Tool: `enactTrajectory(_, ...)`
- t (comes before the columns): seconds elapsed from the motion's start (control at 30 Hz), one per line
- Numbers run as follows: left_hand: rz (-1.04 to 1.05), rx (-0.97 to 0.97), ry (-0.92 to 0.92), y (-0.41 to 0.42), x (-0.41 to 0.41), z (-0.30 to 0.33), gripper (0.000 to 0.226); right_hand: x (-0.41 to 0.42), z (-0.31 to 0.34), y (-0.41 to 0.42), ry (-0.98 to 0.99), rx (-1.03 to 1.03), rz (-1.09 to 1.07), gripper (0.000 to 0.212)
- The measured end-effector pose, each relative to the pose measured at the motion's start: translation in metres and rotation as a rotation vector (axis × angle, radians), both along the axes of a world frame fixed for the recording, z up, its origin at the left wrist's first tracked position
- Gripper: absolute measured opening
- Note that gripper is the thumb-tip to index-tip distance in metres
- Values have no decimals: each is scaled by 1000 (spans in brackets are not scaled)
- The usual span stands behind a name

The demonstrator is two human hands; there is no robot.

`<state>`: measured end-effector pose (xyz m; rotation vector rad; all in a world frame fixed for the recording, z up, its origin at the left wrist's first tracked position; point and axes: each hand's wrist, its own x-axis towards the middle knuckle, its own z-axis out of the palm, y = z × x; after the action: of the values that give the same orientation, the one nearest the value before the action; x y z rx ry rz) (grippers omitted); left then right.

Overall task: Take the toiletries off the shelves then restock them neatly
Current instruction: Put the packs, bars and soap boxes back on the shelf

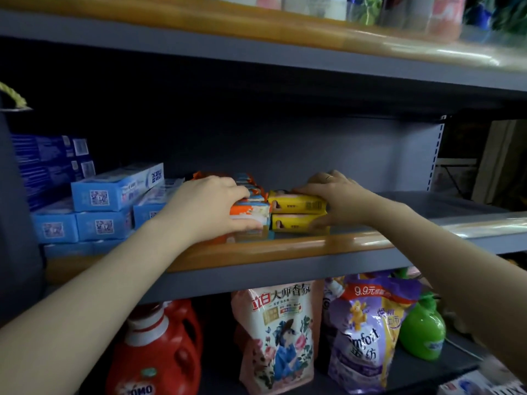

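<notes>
The two yellow soap packs (296, 213) sat stacked one on the other at the front of the middle shelf (285, 249), touching the orange soap packs (251, 208) to their left. Your right hand (339, 195) clasped the yellow stack from its right side, fingers curled over the top pack and thumb low against the bottom one. Your left hand (211, 206) gripped the orange packs the same way, fingers over the top and thumb under the front edge. A row of further orange packs ran back behind them.

In my judgement you were squaring the two stacks against each other. To do that well, you needed to press both stacks together evenly, keep the front faces flush with the wooden shelf lip, and hold the upper yellow pack level so it did not slide off the lower.

The blue toothpaste boxes (108, 201) to the left lay piled, the top one askew; these would want straightening. Detergent pouches (273, 334) and a red bottle (159, 349) stood on the shelf below.
</notes>
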<state>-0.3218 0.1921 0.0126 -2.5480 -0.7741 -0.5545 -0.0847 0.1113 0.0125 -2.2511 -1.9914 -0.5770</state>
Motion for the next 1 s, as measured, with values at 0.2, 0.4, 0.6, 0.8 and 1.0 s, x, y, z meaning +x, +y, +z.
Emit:
enactTrajectory(0.2, -51, 98, -24, 16, 7, 1, 75, -12, 8, 26, -152, -20, -83, 76)
enactTrajectory(0.4, -113, 147, -138, 21, 7, -8, 81, -9, 8, 92, -208, -48, -188, 76)
enactTrajectory(0.6, -131, 198, -205, 22, 6, -14, 93, 1, 13, 101, -95, 56, -202, 60)
enactTrajectory(0.8, -161, 290, -256, 20, 7, -9, 74, -23, -3, 12, 142, 633, 180, 31)
enactTrajectory(1.0, -411, 365, -304, -13, 23, -15, 36, -30, -67, -89, 16, 696, 223, 26)
